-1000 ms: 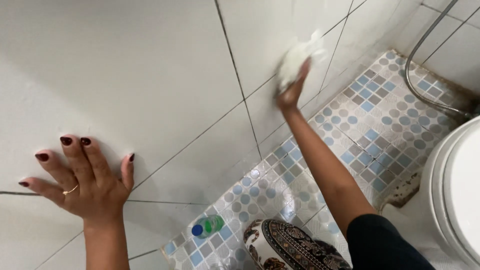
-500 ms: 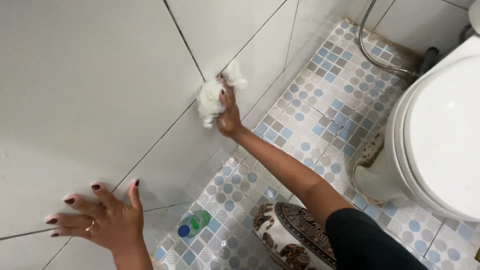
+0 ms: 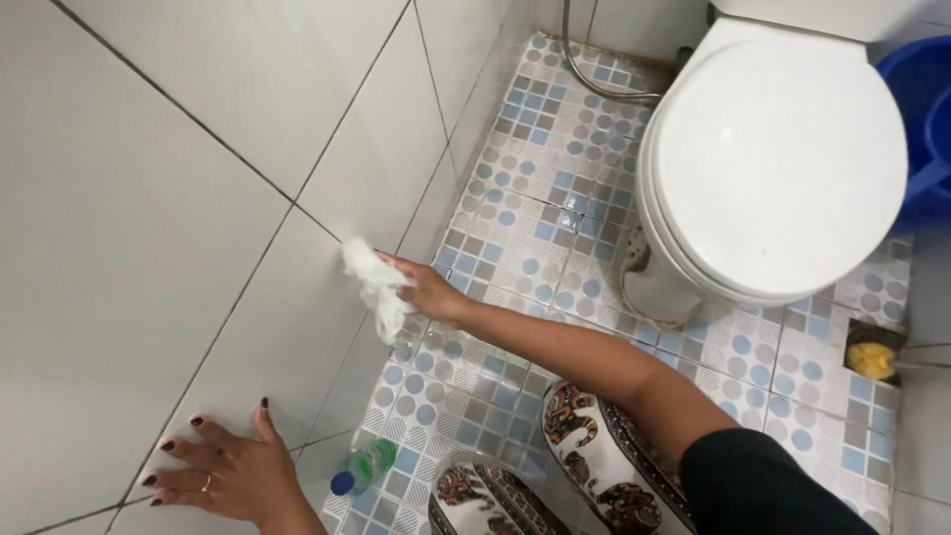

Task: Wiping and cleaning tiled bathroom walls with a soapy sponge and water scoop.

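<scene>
Down low on the glossy white tiled wall, the right hand has slid from higher up, fingers pinching a crumpled white cloth against the tile; left hand stays splayed flat, so wiping's nearly reached the floor.

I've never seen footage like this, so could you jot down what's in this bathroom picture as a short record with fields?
Setting: bathroom corner, white tiled wall, patterned blue and grey floor tiles
Right hand: holds a crumpled white cloth against the wall, low down near the floor
Left hand: pressed flat on the wall, fingers spread, ring on one finger
Near left hand: small green bottle with a blue cap, lying on the floor
Legs: patterned trousers
Other: white toilet, lid closed; blue bucket; yellow thing at a floor drain
</scene>
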